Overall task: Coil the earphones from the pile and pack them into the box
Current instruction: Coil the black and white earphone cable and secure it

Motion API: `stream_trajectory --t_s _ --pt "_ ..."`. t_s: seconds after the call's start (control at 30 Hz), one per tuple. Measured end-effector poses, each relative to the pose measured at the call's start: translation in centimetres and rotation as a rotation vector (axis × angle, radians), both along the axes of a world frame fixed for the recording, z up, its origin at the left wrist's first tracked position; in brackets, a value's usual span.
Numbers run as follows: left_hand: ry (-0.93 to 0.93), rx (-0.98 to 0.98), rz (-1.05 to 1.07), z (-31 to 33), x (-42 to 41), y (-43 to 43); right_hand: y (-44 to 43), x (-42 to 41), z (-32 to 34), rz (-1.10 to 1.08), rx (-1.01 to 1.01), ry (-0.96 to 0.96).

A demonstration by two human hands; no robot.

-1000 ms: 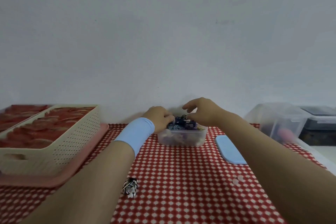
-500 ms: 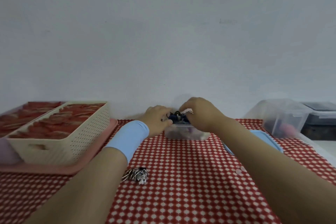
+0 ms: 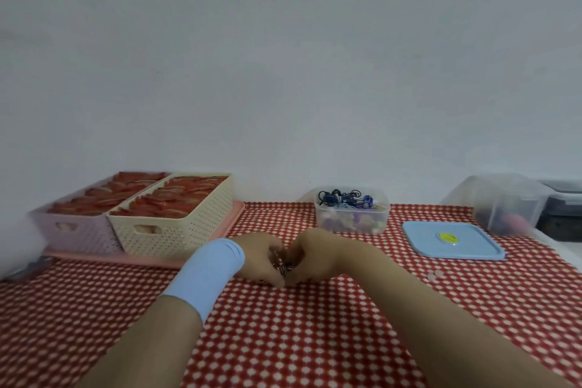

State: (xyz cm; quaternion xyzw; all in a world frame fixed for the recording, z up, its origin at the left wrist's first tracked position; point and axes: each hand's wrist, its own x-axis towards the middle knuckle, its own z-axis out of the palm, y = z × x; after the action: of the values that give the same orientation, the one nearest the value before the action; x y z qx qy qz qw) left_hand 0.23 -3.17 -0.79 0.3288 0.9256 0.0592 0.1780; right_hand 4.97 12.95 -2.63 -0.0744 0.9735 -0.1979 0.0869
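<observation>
I have the left hand [image 3: 259,257] and the right hand [image 3: 319,257] brought together low over the tablecloth [image 3: 283,340]. Between them sit the striped earphones [image 3: 284,268], a small black-and-white bundle of which I see only a sliver in the gap. Both hands have their fingers curled in around it, so I read them as closed on the cord from either side, though which fingertips actually pinch it is hidden behind the backs of the hands. I judge the thing to be very light and entirely limp: thin cable with no stiffness of its own, likely to spring out of a coil the moment the pinch slackens, with a smooth sheath that can slide between dry fingers. The buds and plug would be the only hard parts, and I would spare the joints where the cord meets them from sharp bends or tugs. So I would hold the loops across their middle with one hand, thumb pressing the turns flat, and let the other guide the free end round, never pulling by a bud. The box [image 3: 352,217], a clear tub heaped to its rim with dark and blue coils, stands open just beyond the right hand, its blue lid [image 3: 453,241] lying flat to the right. Any new coil will need settling gently into that heap so it does not unwind or roll off.
</observation>
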Motion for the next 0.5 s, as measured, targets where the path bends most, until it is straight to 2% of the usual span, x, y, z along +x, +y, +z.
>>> stream_trajectory --t_s 0.1,0.23,0.37,0.43,0.5 --pt "0.017 0.163 0.045 -0.9 0.4 0.4 1.2 1.0 0.2 -0.038 -0.073 -0.003" --pt "-0.114 0.444 0.054 -1.1 1.0 2.8 5.0 3.3 1.3 -0.177 -0.297 0.058" --pt "-0.363 0.662 0.048 -1.0 2.5 7.0 9.1 6.3 1.8 -0.339 -0.542 0.097" --pt "-0.530 0.777 0.074 -1.1 3.7 9.2 10.9 7.6 1.5 -0.375 -0.618 0.094" --pt "-0.617 0.858 0.078 -1.3 4.7 10.9 12.3 8.5 1.1 -0.394 -0.635 0.128"
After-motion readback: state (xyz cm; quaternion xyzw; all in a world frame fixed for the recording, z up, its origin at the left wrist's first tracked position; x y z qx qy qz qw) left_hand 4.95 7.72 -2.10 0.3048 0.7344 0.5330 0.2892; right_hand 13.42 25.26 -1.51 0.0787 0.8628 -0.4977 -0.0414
